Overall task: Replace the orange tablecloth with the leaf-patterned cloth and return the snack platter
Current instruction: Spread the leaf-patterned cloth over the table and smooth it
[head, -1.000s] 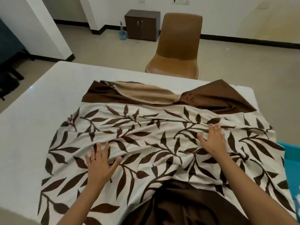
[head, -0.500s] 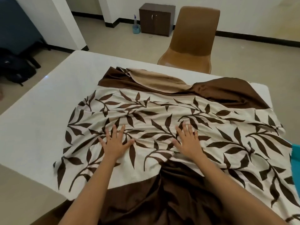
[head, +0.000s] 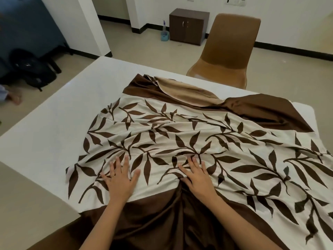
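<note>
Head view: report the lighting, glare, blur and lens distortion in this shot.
Head view: soft, even indoor light with faint shadows under both hands; mild sheen on the cream tablecloth with brown leaf print along its dark satin border; a small bright glare spot on the white rectangular table; the left hand and right hand look slightly soft; wide-angle bending tilts the walls and the tan plastic chair.

leaf-patterned cloth (head: pixel 180 141): right, bottom cut off | table (head: pixel 54 123): partly covered

Two bare hands, left hand (head: pixel 120 179) and right hand (head: pixel 197 175), press flat on a wrinkled leaf-patterned cloth (head: pixel 207 147). It covers a white desk (head: pixel 54 127). A brown chair (head: pixel 226 49) stands beyond.
</note>
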{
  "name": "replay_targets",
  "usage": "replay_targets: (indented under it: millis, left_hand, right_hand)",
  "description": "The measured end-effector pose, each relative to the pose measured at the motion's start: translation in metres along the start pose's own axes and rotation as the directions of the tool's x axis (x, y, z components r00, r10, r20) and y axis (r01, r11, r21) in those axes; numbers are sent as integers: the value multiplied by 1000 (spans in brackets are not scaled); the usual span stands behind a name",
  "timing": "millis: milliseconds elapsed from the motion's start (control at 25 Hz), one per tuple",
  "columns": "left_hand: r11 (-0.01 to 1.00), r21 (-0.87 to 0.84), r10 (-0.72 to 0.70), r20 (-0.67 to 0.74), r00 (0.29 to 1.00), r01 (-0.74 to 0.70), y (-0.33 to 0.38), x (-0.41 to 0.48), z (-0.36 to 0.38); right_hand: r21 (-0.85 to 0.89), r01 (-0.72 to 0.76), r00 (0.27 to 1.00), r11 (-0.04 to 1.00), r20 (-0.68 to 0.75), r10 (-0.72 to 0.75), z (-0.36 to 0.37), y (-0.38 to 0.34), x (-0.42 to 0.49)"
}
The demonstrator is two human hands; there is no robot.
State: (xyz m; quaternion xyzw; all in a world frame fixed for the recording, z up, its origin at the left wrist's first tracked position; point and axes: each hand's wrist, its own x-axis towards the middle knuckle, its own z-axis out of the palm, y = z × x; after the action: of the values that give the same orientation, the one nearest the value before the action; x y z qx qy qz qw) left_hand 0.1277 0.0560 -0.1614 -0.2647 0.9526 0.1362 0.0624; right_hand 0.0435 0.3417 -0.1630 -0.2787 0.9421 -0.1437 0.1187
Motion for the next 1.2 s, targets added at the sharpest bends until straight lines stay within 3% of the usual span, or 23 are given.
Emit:
replay_targets:
  millis: [200,320,440,600,800,920,1040,1200]
  left_hand:
    - [998,63,-24,114,993,17,6,94,-25]
    - [996,85,35,73,997,-41,16,128,-46]
    - [992,-67,102,-55,993,-105,19,104,-45]
    - [994,-73,82,-20,996,-83,7,33,-21]
    - [989,-44,147,42,988,-145,29,-16,-5]
    - [989,-28,145,80,986,-143,39,-13,-5]
    - [995,-89,48,56,997,-43,34,0,-12]
    - [996,-56,-69,59,996,72,11,8,-17]
  right_hand:
    - [76,-112,993,991,39,109,-41,-8,82]
    - [149,-104,992,983,-57,114,-54,-8,92]
    - [174,77,966,982,-256,-30,-39,-11,48]
    - [50,243,958,969,-167,-232,9,-9,-19]
    - [46,152,960,987,-243,-136,-8,-2,6]
    - [143,89,938,986,-344,-35,-41,7,15]
    - [257,16,863,966,-491,116,-82,32,15]
    - [280,-147,741,949,-604,293,-125,88,-9]
